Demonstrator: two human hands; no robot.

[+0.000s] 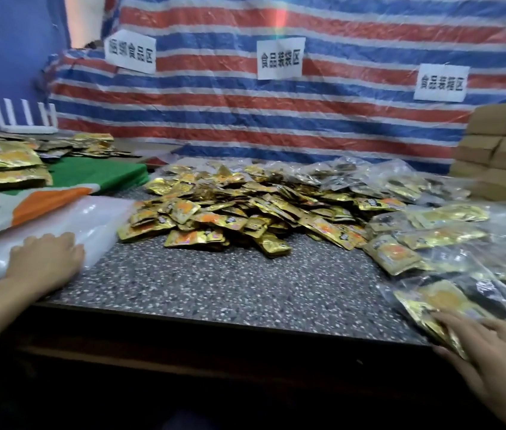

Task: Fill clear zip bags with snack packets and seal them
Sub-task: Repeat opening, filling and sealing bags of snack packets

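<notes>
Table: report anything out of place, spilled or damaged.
Only one thing: the filled bag at the front right corner juts past the table edge, held by the right hand. The packets are heaped, not spilled off.

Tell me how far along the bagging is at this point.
Done: several filled bags lie heaped at right. In hand: the right hand holds one more filled bag, its seal unreadable; the left hand rests on the stack of empty bags. Left: a big pile of loose packets in the middle.
</notes>
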